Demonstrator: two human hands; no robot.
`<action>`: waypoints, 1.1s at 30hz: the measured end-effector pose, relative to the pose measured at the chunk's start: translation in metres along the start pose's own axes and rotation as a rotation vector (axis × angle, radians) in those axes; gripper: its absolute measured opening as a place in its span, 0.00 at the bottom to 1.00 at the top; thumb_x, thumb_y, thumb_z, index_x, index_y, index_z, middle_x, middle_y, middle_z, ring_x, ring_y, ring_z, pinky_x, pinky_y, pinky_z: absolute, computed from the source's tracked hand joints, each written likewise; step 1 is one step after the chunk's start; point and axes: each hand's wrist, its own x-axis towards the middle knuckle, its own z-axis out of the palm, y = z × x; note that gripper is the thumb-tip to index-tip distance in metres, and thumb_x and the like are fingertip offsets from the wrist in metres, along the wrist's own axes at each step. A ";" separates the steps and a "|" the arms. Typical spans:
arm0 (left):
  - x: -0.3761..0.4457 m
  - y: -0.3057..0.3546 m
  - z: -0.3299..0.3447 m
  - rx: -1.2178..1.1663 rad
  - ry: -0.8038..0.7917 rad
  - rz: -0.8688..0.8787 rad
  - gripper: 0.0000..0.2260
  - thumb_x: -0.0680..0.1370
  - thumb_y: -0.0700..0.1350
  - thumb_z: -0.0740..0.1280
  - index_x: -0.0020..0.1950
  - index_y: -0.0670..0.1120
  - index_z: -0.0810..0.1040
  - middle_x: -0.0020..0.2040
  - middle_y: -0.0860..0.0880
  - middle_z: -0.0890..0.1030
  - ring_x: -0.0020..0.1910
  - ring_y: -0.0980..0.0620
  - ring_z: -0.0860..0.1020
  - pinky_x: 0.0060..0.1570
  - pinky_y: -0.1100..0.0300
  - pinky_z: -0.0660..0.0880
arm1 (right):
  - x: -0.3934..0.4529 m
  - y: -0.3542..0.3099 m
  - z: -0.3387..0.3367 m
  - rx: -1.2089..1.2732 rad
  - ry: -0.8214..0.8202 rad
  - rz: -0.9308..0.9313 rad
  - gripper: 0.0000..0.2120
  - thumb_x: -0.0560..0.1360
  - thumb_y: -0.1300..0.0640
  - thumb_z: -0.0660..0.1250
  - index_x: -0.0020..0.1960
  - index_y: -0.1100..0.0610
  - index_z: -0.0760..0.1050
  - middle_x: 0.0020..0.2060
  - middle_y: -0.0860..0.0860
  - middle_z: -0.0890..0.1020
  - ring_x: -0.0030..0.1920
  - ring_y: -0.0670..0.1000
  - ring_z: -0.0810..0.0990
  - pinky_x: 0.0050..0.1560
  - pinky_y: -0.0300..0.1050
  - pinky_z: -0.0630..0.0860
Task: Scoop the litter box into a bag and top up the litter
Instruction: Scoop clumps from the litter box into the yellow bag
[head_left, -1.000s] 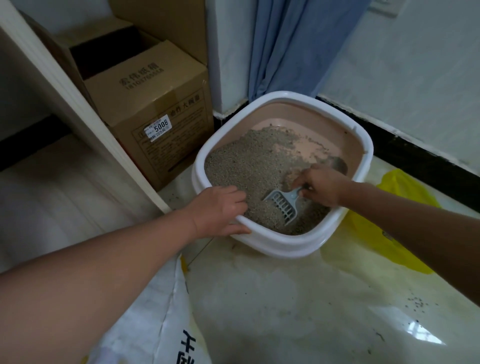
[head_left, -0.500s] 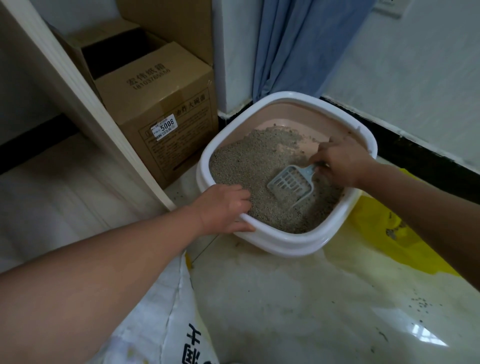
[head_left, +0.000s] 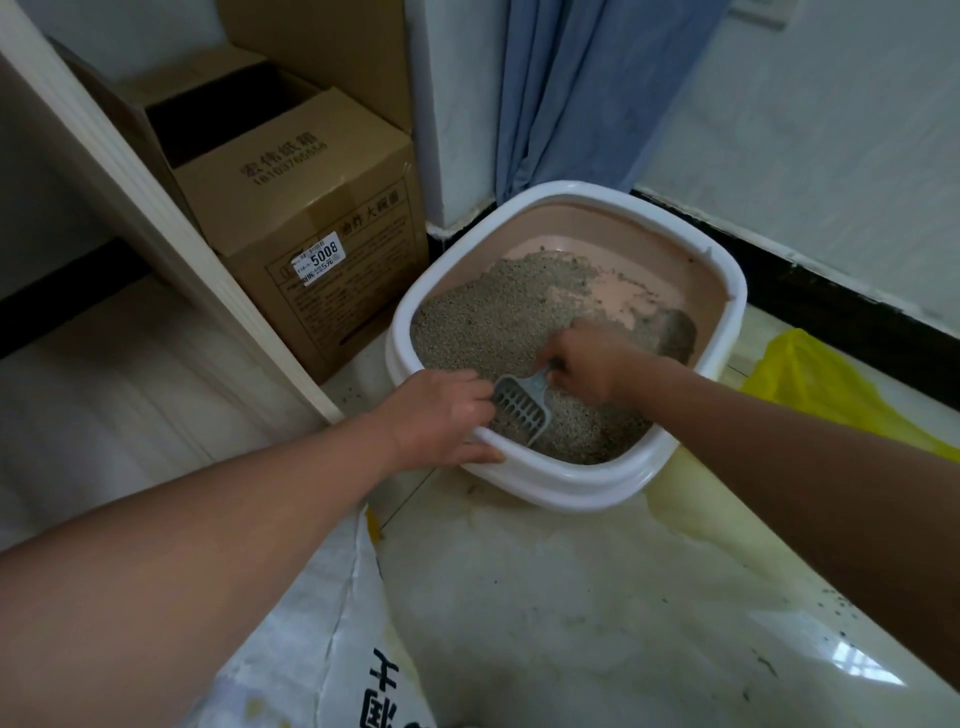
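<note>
My left hand (head_left: 439, 415) grips the near-left rim of the litter box (head_left: 566, 483), fingers curled over the white edge and thumb along the outer wall. My right hand (head_left: 589, 364) is closed around the handle of the grey slotted scoop (head_left: 519, 410), whose blade points toward seven o'clock and digs into the litter (head_left: 493, 322) at the near corner of the box, just beside my left fingers. The box stands on the pale glossy floor (head_left: 597, 597) a little above centre of my view; its pink bottom shows bare at the far side, toward one o'clock, while the grey litter lies heaped to the left and near sides. A yellow bag (head_left: 810, 384) lies on the floor at three o'clock, just beside the box. A white printed sack (head_left: 311, 665) sits at six o'clock under my left forearm. Cardboard boxes (head_left: 311, 218) stand at ten to eleven o'clock, and a blue curtain (head_left: 587, 88) hangs at twelve. A few loose grains dot the floor toward four o'clock.
</note>
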 end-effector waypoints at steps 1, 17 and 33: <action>-0.001 0.000 0.000 -0.004 -0.002 -0.005 0.17 0.69 0.59 0.75 0.36 0.46 0.80 0.36 0.49 0.77 0.37 0.49 0.76 0.30 0.59 0.70 | 0.002 0.002 0.001 0.026 -0.020 -0.009 0.12 0.78 0.55 0.63 0.59 0.48 0.79 0.51 0.50 0.79 0.54 0.52 0.71 0.51 0.48 0.71; -0.001 0.003 -0.001 0.047 -0.029 -0.016 0.17 0.69 0.61 0.73 0.35 0.48 0.81 0.37 0.50 0.78 0.38 0.50 0.77 0.27 0.58 0.73 | -0.032 0.024 0.027 0.666 0.235 0.351 0.10 0.79 0.59 0.64 0.58 0.56 0.81 0.40 0.54 0.82 0.39 0.54 0.80 0.48 0.51 0.78; 0.004 0.003 -0.006 0.045 -0.139 -0.019 0.17 0.73 0.61 0.69 0.38 0.47 0.81 0.38 0.50 0.77 0.40 0.50 0.76 0.30 0.55 0.73 | -0.049 0.046 0.017 0.590 0.374 0.439 0.11 0.79 0.56 0.65 0.59 0.57 0.80 0.41 0.54 0.81 0.42 0.54 0.79 0.43 0.43 0.71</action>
